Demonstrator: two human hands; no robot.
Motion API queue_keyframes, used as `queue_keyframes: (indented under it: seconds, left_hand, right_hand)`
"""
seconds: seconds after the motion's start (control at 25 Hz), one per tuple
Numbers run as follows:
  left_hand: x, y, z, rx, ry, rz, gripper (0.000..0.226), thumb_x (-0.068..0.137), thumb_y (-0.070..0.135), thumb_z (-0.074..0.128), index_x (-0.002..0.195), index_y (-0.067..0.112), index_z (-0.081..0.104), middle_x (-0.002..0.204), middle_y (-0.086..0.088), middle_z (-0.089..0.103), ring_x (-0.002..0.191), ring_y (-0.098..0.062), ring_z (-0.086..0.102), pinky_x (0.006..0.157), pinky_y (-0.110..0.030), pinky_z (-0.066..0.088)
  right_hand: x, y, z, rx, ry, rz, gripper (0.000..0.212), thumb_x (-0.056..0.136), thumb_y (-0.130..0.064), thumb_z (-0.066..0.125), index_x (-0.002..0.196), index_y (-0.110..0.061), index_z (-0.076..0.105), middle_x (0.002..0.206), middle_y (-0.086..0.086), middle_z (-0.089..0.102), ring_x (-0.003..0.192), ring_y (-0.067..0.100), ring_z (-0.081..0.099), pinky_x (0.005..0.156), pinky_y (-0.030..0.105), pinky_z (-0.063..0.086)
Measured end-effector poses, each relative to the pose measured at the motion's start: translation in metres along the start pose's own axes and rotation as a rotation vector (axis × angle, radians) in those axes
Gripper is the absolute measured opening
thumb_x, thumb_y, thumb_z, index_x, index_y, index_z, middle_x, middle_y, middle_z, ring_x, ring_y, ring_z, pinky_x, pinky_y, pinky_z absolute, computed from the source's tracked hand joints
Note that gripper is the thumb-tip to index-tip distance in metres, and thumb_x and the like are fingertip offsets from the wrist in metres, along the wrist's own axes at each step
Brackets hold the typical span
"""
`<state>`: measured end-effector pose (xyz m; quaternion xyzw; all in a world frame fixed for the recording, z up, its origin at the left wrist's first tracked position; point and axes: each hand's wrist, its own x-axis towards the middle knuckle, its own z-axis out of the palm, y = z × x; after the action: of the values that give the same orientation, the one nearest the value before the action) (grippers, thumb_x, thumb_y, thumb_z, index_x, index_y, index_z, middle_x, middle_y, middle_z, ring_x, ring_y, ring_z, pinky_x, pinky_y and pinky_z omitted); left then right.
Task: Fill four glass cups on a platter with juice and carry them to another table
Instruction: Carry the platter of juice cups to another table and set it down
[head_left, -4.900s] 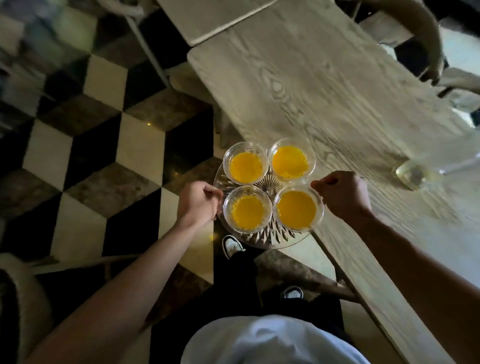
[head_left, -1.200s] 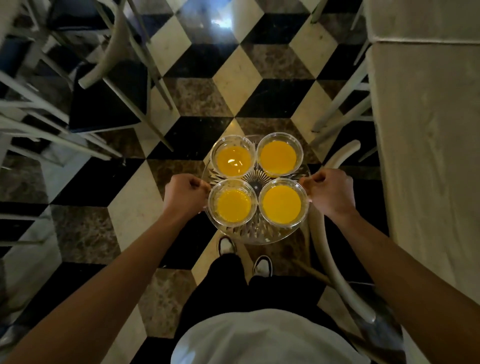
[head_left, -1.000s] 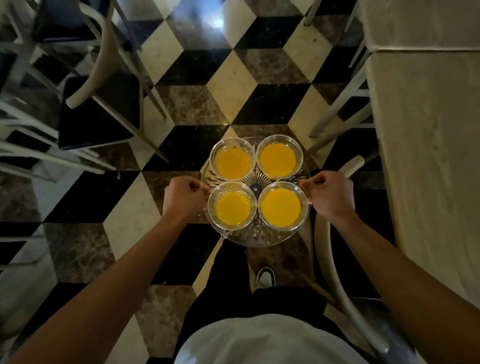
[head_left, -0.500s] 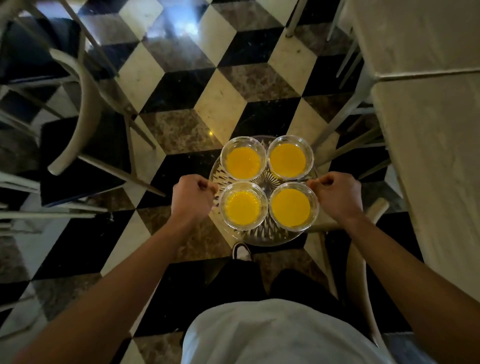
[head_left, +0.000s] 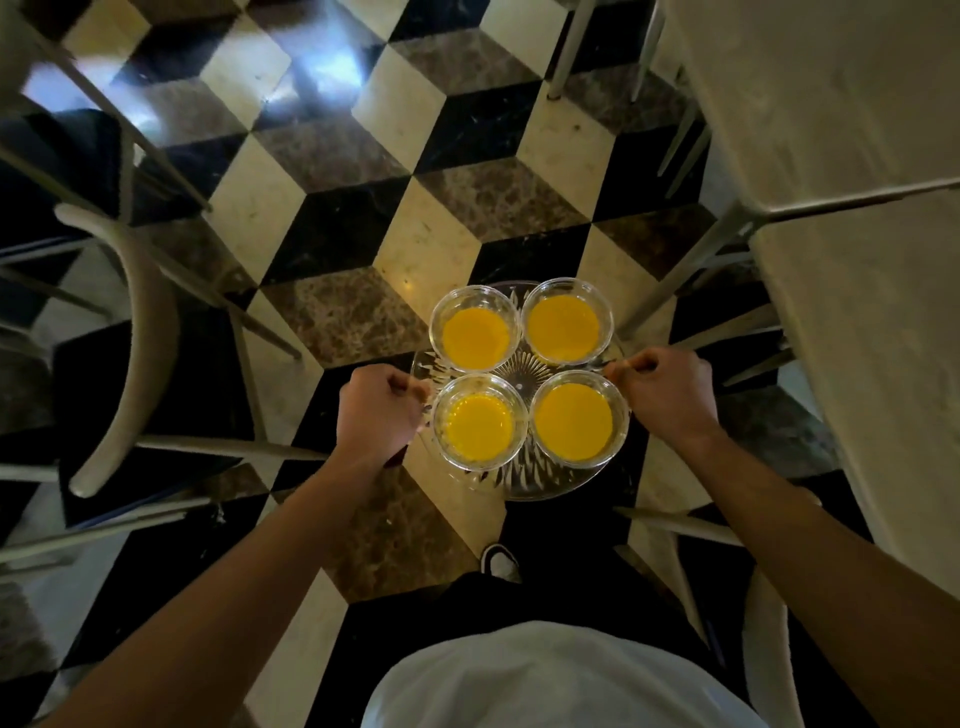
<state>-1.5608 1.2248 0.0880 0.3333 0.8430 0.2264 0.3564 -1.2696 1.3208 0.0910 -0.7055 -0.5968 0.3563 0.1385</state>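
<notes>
A round cut-glass platter (head_left: 540, 480) hangs in the air over the floor, level, in front of my body. On it stand several glass cups of orange juice in a square: far left cup (head_left: 475, 328), far right cup (head_left: 566, 321), near left cup (head_left: 480, 422), near right cup (head_left: 574, 418). My left hand (head_left: 379, 410) grips the platter's left rim. My right hand (head_left: 670, 392) grips its right rim. Both fists are closed on the edge.
A pale table (head_left: 852, 218) runs along the right side, its metal legs (head_left: 691, 265) close to the platter. A chair with a curved pale back (head_left: 140, 332) and dark seat stands at the left. Below lies a black, cream and brown tiled floor (head_left: 431, 234). Another chair (head_left: 763, 639) sits near my right.
I have walked forward across the tiled floor with the platter held in both hands. The left chair and the right table have slid closer and past. The cups stay upright and full.
</notes>
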Motion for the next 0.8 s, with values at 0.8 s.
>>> queue_keyframes:
  seconds: [0.8]
  left_hand:
    - [0.232,0.207,0.011,0.069,-0.053,0.016,0.021,0.092,0.012,0.072,0.072,0.014,0.070,0.063,0.003,0.066,0.057,-0.005,0.062,0.042,-0.010,0.040]
  right_hand:
    - [0.257,-0.091,-0.041,0.046,0.027,0.079,0.024,0.090,-0.039,0.072,0.085,-0.015,0.074,0.074,-0.003,0.070,0.074,0.014,0.067,0.069,0.032,0.055]
